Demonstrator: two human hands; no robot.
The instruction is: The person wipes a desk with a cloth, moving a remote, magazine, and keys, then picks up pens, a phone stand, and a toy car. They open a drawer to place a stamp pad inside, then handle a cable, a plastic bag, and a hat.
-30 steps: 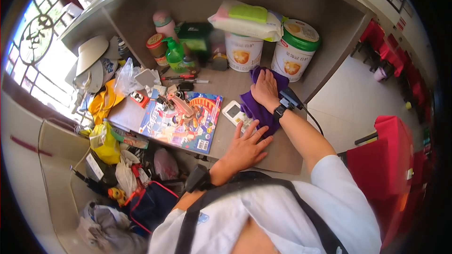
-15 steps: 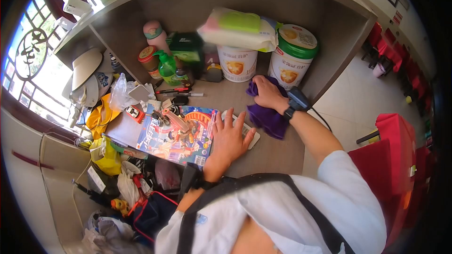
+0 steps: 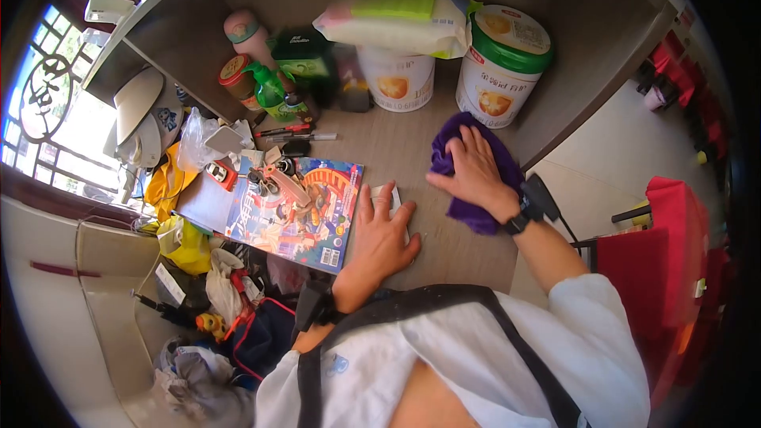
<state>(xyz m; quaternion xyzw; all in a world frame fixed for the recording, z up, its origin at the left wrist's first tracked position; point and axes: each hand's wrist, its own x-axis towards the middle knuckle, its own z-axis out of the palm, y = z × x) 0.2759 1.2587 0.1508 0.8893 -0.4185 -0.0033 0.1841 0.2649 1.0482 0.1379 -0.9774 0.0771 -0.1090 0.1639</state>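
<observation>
My right hand (image 3: 476, 170) lies spread on a purple cloth (image 3: 505, 147), pressing it to the grey wooden desktop (image 3: 452, 260) in front of a white tub with a green lid (image 3: 498, 71). Its fingers are apart and the cloth is bunched beneath and around them. My left hand (image 3: 384, 238) rests with spread fingers on a flat white object (image 3: 401, 200), which it mostly covers. Just left of that hand is a colourful magazine (image 3: 305, 210), with keys and small items on its upper part.
At the back stand a second white tub (image 3: 396, 83) with a pack of wipes (image 3: 396, 28) on it, a green pump bottle (image 3: 272, 95) and a pink bottle (image 3: 250, 36). Pens (image 3: 297, 136) lie before them. Bags hang at lower left; red-covered furniture (image 3: 654, 261) stands right.
My right hand has moved with the purple cloth toward the front right, and its fingers are more spread. My left hand stays on the white object. The view has shifted slightly.
</observation>
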